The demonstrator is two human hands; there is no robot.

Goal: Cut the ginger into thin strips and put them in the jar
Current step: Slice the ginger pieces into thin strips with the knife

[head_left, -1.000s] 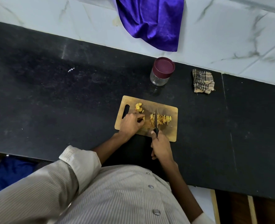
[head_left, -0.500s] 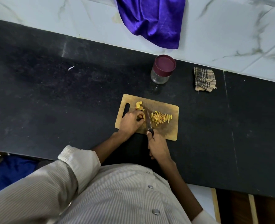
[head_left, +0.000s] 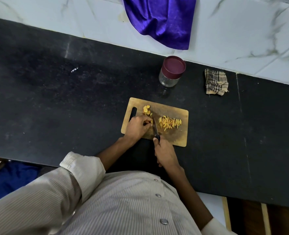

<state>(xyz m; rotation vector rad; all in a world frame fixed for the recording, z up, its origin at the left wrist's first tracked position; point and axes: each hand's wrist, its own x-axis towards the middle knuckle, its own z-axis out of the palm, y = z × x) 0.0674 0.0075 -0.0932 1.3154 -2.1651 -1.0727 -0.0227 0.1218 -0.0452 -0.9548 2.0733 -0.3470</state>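
Note:
A wooden cutting board (head_left: 172,138) lies on the black counter. On its right half is a pile of thin ginger strips (head_left: 170,123). Several ginger slices (head_left: 146,110) sit near the board's handle hole. My left hand (head_left: 137,127) pinches a small ginger piece (head_left: 151,122) against the board with curled fingers. My right hand (head_left: 165,152) grips the black handle of a knife (head_left: 155,127), whose blade stands right beside the held piece. The glass jar (head_left: 171,72) with its maroon lid on stands behind the board.
A folded checked cloth (head_left: 215,82) lies to the right of the jar. A purple cloth (head_left: 160,21) hangs over the white marble wall behind. The counter's front edge runs just below my forearms.
The knife has moved left, from the strip pile to the piece under my left fingers. The strips now lie apart on the right of the blade.

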